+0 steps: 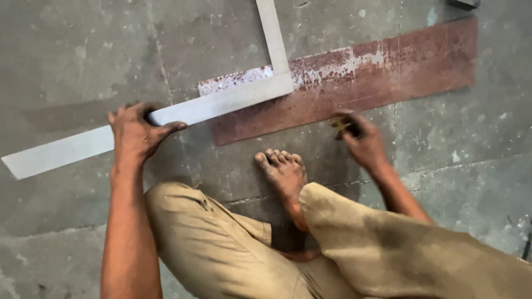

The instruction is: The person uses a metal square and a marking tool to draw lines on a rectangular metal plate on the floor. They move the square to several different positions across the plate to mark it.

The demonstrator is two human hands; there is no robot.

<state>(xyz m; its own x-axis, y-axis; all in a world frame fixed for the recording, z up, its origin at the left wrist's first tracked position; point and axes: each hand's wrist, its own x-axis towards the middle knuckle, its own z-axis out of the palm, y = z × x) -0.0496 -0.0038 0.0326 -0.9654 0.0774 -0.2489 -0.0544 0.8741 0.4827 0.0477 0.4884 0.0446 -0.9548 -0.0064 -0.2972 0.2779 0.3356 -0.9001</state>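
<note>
A large grey steel square (233, 98) lies on the floor, its long arm running left and its short arm pointing up over a rusty flat metal plate (388, 72). My left hand (136, 133) presses down on the long arm of the square, fingers wrapped over its edge. My right hand (360, 141) is blurred and closed on a small dark, yellowish object (342, 125) held at the plate's near edge. What the object is cannot be made out.
I squat on a stained concrete floor (83, 55) in tan trousers (221, 249). My bare foot (284, 177) rests just below the plate. A dark object (463, 3) shows at the top right edge.
</note>
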